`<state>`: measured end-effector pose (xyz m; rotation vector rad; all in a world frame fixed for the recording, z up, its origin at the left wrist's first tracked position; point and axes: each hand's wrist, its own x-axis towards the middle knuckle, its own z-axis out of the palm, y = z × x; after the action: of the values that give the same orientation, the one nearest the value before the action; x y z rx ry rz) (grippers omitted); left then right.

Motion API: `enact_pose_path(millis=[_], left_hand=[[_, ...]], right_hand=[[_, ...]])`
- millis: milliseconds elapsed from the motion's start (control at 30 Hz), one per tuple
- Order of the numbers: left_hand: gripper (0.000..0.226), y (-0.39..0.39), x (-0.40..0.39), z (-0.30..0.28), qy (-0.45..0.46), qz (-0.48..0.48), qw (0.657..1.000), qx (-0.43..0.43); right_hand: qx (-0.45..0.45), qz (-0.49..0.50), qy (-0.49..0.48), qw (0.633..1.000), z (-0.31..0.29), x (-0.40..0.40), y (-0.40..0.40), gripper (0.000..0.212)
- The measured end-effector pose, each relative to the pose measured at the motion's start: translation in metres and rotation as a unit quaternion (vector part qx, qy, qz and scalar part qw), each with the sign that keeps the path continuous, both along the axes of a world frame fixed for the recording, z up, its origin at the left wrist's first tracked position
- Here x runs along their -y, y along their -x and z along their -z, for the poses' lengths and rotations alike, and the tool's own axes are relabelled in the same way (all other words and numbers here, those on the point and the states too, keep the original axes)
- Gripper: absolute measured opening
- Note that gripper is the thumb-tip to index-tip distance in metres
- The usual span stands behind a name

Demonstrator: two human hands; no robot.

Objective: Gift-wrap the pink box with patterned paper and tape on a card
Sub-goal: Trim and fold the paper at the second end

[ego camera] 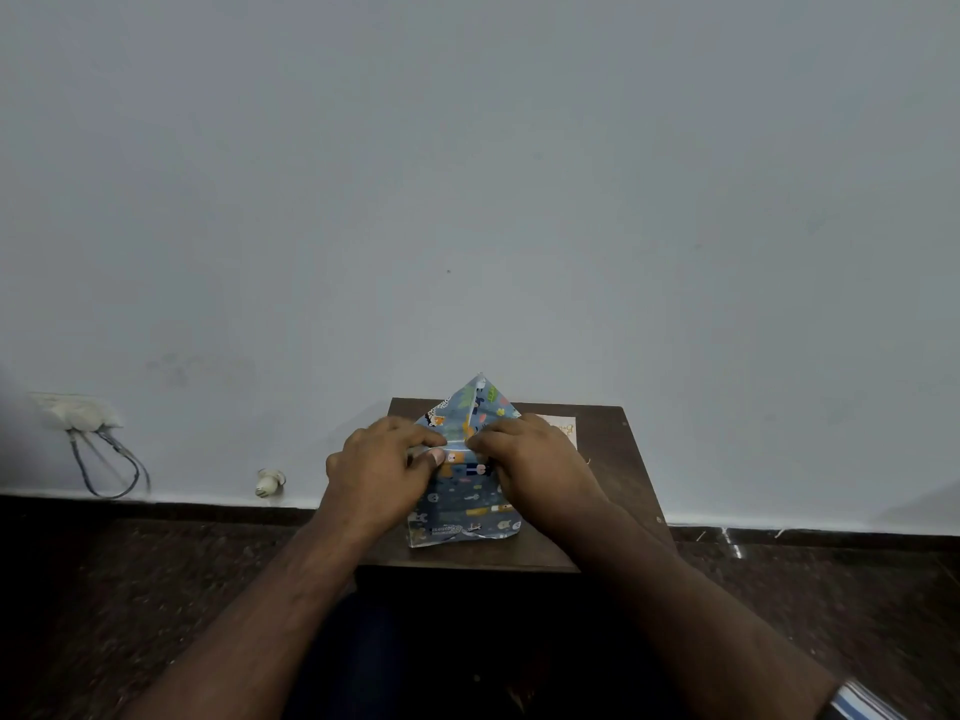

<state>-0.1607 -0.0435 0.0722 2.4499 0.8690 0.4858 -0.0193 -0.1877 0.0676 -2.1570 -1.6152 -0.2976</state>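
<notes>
Pinching the patterned paper (467,491) on the counter (613,459) between your left hand (382,467) and right hand (530,462), keep both grips clamped and crease the far triangular flap down tightly.

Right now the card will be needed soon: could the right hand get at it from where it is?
Probably yes. The card lies on the table just beyond the right hand, nothing between them. But that hand is pinching the paper fold with the left hand, and would have to let go.
</notes>
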Motion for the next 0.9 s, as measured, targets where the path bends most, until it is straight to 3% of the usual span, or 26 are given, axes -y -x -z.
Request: enact_pose_path(millis=[233, 367, 500, 567, 600, 733, 900], left_hand=[[0.014, -0.003, -0.001, 0.004, 0.007, -0.002, 1.0, 0.013], [0.033, -0.005, 0.0, 0.006, 0.036, -0.021, 0.998, 0.049], [0.05, -0.006, -0.006, 0.005, 0.096, -0.023, 0.993, 0.058], [0.048, -0.008, -0.012, 0.005, 0.109, -0.019, 0.993, 0.036], [0.044, -0.008, -0.016, 0.004, 0.123, -0.014, 0.992, 0.028], [0.026, -0.01, -0.021, 0.003, 0.339, 0.015, 0.934, 0.113], [0.019, -0.012, -0.013, 0.011, 0.465, -0.01, 0.866, 0.183]], right_hand=[[-0.016, 0.012, 0.017, 1.0, 0.0, -0.004, -0.009, 0.035], [-0.039, 0.037, -0.035, 0.998, 0.004, -0.003, -0.011, 0.011], [-0.148, 0.106, -0.097, 0.978, 0.001, 0.001, -0.014, 0.043], [-0.25, 0.12, -0.079, 0.957, -0.005, 0.001, -0.019, 0.062], [-0.288, 0.113, -0.06, 0.949, -0.007, 0.001, -0.022, 0.06], [-0.3, 0.097, -0.024, 0.949, -0.007, 0.001, -0.031, 0.026], [-0.296, 0.09, -0.035, 0.95, -0.001, -0.003, -0.033, 0.016]])
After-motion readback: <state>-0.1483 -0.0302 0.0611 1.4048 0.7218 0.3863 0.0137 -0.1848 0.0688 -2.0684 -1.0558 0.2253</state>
